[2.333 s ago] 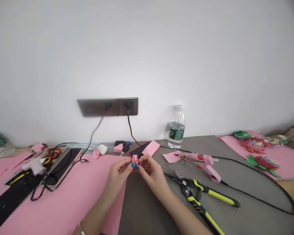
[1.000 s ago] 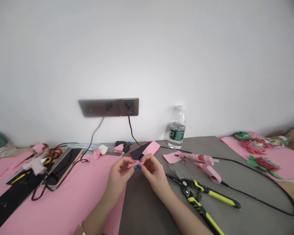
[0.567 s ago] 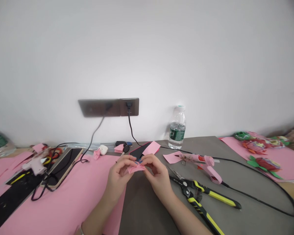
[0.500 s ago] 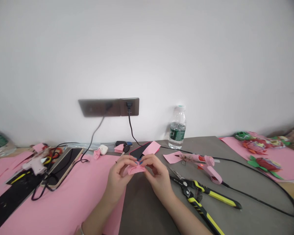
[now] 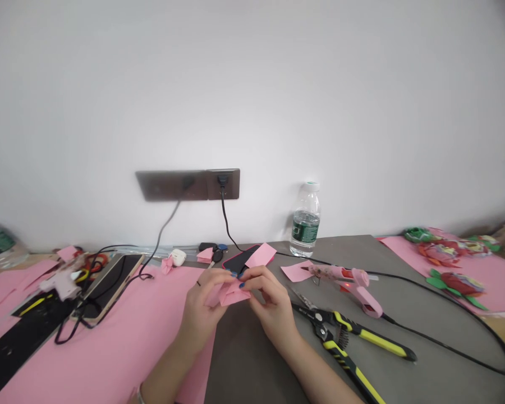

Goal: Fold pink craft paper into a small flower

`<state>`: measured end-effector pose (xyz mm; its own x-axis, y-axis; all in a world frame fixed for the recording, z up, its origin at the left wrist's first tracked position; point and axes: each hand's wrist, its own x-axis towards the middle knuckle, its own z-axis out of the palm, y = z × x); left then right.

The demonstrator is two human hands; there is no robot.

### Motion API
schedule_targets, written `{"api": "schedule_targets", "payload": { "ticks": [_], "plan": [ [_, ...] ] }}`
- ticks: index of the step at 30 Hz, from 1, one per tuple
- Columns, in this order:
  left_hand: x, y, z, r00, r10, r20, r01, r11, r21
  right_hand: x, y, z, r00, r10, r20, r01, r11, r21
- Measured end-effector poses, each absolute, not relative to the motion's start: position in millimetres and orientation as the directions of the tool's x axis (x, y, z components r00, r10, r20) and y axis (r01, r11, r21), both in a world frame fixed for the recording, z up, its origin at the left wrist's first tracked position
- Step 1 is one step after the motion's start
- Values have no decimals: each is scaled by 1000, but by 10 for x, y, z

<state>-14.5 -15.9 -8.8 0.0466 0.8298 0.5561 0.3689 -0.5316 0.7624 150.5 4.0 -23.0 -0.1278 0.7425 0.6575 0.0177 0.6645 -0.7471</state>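
Observation:
A small folded piece of pink paper [image 5: 233, 293] is held up between both hands at the middle of the view. My left hand [image 5: 204, 300] pinches its left side, thumb below and fingers above. From the right, my right hand [image 5: 271, 300] grips the same paper with its fingertips and thumb. Both sets of fingertips nearly meet at the paper's top edge. Just behind the hands, a loose pink paper rectangle [image 5: 261, 255] lies over a dark phone [image 5: 240, 260]. Another pink piece [image 5: 297, 271] rests under the nozzle of a pink glue gun [image 5: 349, 283].
Yellow-and-black pliers [image 5: 332, 328] lie open at the right, near the glue gun's black cord [image 5: 458, 352]. A water bottle [image 5: 305, 224] stands by the wall. Paper flowers [image 5: 458, 283] sit far right. At left are a large pink sheet [image 5: 122, 348] and another phone [image 5: 109, 286].
The folded paper has tilted and shows more of its face and an opened fold. My right fingers have shifted along its top edge; the left hand has barely moved.

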Motion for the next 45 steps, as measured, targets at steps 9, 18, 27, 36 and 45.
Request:
{"api": "schedule_targets", "payload": {
  "ticks": [9, 18, 27, 36, 45],
  "plan": [
    [-37, -132, -51, -5, 982, 186, 61, -186, 981, 1461, 73, -248, -137, 889, 436, -105, 425, -899],
    [-14, -102, -47, -51, 999, -16, -101, 11, 995, 1449, 133, -309, -139, 940, 313, -166, 290, -943],
    [0, -95, -95, -40, 997, -67, -163, 60, 985, 1441, 122, -324, -144, 932, 333, -133, 315, -940],
    [23, -102, -126, -30, 997, -65, -186, 58, 981, 1491, 71, -205, -131, 762, 634, 157, 647, -746],
    [-2, -110, -105, -29, 999, -14, -205, 8, 979, 1535, 98, -213, -207, 727, 654, 171, 685, -708]
  ]
}}
